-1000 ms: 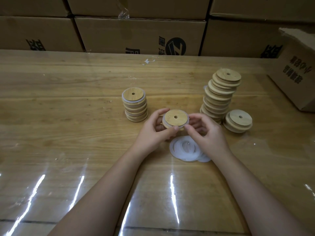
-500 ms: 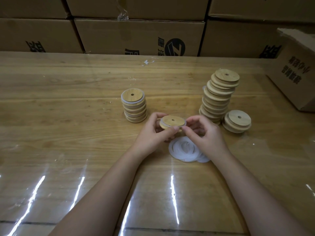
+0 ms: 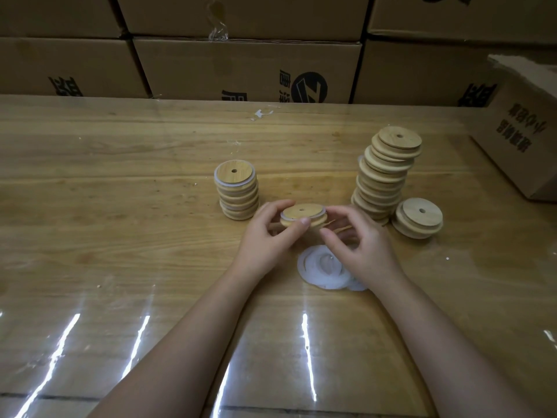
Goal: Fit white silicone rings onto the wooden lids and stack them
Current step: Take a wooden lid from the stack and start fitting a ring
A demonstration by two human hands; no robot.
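Both hands at one round wooden lid with centre hole [image 3: 303, 214], raised above the glossy wooden table [image 3: 120, 206].

Left of the lid and slightly behind it stands a short stack of ringed wooden lids [image 3: 237, 193]. The left hand [image 3: 268, 236] pinches the lid's left rim between thumb and curled fingers. A white silicone ring [image 3: 323, 210] shows around the lid's upper edge. The right hand [image 3: 361, 242] has curled fingertips at the lid's right rim; whether they pinch the ring or only touch it cannot be told. In front of the lid lies a flat pile of loose white silicone rings [image 3: 319, 273]. Right of the lid rises a tall leaning stack of bare wooden lids [image 3: 385, 173], then a low pair of wooden lids [image 3: 419, 217].
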